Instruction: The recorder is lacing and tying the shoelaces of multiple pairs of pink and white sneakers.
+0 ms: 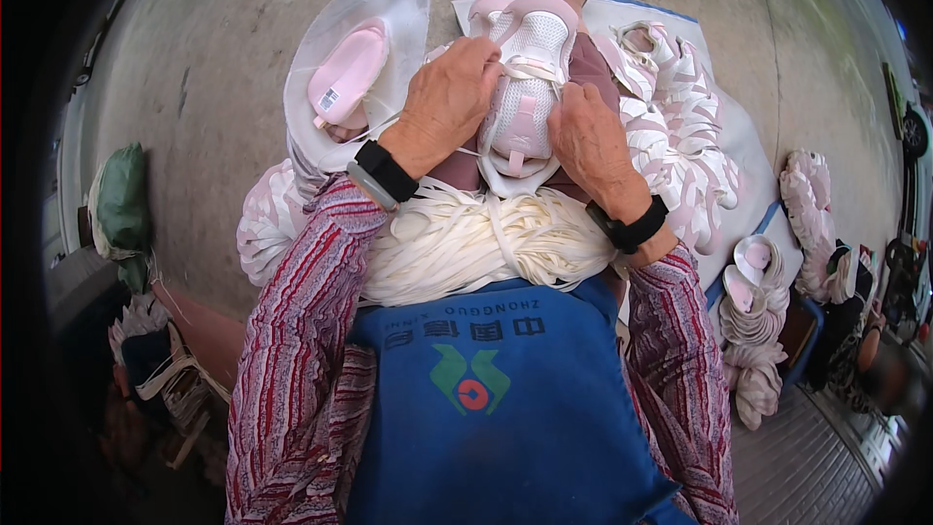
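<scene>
Across my lap is a white mesh and pink shoe upper [530,31], with its tongue and pull loop toward me. An off-white shoelace [530,70] runs across its throat. My left hand [445,97] is closed at the left eyelet edge, fingertips pinching the lace. On the other side, my right hand [591,141] pinches the lace near the right eyelet edge; its fingertips are partly hidden. Just below the shoe, a thick bundle of off-white laces [476,245] lies over my blue apron [515,467].
Left of my lap, a pink shoe piece [348,73] with a label rests on a white cover [403,5]. More uppers [267,219] are heaped below it. At right, several uppers [680,136] lie on a pale sheet [743,151]. Beyond are stacked shoe parts [753,316] and a person [865,350].
</scene>
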### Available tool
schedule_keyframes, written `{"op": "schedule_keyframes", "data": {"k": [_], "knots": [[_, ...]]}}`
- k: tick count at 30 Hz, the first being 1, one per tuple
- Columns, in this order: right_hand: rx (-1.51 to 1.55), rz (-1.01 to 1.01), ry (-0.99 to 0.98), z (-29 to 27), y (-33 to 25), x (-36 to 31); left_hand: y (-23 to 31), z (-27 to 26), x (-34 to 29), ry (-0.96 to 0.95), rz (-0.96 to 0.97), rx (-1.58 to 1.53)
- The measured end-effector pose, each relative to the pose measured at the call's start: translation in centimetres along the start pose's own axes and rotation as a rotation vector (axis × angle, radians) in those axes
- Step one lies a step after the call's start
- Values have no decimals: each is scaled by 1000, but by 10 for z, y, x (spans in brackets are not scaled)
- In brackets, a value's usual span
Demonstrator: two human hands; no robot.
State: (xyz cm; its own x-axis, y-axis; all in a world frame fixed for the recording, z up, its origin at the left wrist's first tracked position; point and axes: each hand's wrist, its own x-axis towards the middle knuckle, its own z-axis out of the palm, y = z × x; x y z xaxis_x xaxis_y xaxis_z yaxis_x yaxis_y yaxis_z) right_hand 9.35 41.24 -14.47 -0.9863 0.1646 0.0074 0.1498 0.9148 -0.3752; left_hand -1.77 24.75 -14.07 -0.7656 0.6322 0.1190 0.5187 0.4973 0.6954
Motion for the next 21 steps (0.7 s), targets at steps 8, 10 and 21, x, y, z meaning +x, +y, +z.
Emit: {"op": "schedule_keyframes", "data": {"k": [8,10,21], "knots": [[113,-137,50,1,12,1,13,14,-22,0,204,348],[128,-199,40,0,17,3,13,17,-17,-81,148,333],[-113,-118,16,-8,-4,-4,7,15,-22,117,195,355]]}}
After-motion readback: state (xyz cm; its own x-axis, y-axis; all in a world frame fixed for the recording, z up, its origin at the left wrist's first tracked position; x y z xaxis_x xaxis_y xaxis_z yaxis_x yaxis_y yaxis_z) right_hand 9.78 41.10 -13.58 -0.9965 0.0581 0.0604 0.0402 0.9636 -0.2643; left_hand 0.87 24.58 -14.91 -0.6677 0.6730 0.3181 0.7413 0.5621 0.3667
